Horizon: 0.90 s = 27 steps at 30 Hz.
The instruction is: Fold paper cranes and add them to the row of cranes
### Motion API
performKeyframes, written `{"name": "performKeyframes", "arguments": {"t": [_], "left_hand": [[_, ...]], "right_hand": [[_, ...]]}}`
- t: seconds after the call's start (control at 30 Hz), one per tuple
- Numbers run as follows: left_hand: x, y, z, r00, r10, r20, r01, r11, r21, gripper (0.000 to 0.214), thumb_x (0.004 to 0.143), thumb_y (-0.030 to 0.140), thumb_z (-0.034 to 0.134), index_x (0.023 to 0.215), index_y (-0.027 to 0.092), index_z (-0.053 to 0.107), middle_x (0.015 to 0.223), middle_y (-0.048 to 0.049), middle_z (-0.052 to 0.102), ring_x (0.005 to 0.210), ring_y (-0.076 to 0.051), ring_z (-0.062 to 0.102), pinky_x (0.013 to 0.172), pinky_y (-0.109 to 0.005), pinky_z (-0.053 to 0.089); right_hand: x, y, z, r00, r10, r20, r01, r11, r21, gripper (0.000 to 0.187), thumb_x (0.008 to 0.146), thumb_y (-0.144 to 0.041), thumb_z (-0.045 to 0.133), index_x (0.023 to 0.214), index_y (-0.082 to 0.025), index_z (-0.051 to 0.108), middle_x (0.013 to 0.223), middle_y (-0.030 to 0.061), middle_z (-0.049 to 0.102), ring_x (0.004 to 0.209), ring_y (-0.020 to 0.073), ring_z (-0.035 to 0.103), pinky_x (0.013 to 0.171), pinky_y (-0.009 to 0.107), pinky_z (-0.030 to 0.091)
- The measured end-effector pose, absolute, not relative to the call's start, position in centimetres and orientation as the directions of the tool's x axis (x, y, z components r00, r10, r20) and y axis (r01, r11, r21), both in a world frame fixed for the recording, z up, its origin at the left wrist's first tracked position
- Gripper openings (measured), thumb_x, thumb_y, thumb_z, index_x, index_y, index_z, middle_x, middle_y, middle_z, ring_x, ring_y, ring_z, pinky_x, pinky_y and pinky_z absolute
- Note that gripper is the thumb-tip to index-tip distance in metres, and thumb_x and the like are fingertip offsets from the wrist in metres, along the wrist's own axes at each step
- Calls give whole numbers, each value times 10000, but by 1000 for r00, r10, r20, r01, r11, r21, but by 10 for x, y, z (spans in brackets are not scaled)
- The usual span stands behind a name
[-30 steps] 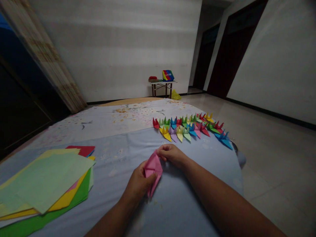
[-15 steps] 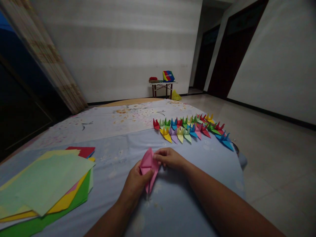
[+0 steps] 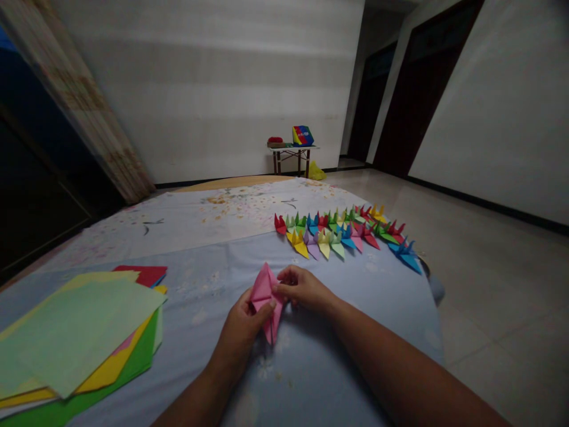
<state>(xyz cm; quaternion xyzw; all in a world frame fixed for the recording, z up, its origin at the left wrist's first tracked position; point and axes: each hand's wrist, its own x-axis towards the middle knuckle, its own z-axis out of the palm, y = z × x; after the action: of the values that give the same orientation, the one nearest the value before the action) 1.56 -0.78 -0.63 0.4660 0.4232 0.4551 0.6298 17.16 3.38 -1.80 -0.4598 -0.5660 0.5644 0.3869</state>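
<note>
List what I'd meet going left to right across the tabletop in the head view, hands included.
Stack of coloured paper sheets → left hand → pink folded paper → right hand → rightmost blue paper crane.

hands (image 3: 306, 291): 2 | held pink paper (image 3: 264, 290): 1 | paper cranes (image 3: 346, 238): 15+ | paper stack (image 3: 84, 323): 1

Your right hand (image 3: 306, 290) is now at the right edge of the pink folded origami paper (image 3: 264, 289), no longer at its top tip, which leans left in your left hand (image 3: 243, 317) instead of right.
</note>
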Motion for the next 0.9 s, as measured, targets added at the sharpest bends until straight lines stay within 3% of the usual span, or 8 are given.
{"name": "performKeyframes", "arguments": {"t": [0.13,0.33,0.57,0.9], "left_hand": [[17,-10,-2,217,970,-108,-239,160,958,493,713,286,646,1178,156,545,1039,-77,671,947,-226,617,845,-309,448],[16,-9,6,256,963,-89,-521,215,826,394,780,288,519,1126,112,591,1046,-101,667,988,-249,596,870,-350,452],[11,-8,8,321,942,-95,-381,220,898,366,785,273,557,1141,192,593,1069,-69,666,979,-221,606,848,-330,479],[8,-1,2,335,936,-107,-286,209,935,464,753,292,624,1194,165,552,1083,-92,663,968,-226,614,880,-361,461]], "right_hand": [[170,34,-19,-278,959,-50,3,-51,-999,355,657,-366,687,864,-156,491,554,-66,525,391,42,411,368,159,291],[170,31,-10,-265,964,-8,-144,-47,-988,442,594,-353,727,905,-152,486,522,-84,500,399,42,391,392,165,255],[173,31,-8,-293,956,0,-202,-62,-977,472,580,-365,742,914,-154,485,542,-84,494,415,37,384,409,171,245],[172,33,-17,-303,953,24,-158,-25,-987,474,596,-369,728,944,-155,487,558,-85,491,424,39,396,412,168,265]]}}
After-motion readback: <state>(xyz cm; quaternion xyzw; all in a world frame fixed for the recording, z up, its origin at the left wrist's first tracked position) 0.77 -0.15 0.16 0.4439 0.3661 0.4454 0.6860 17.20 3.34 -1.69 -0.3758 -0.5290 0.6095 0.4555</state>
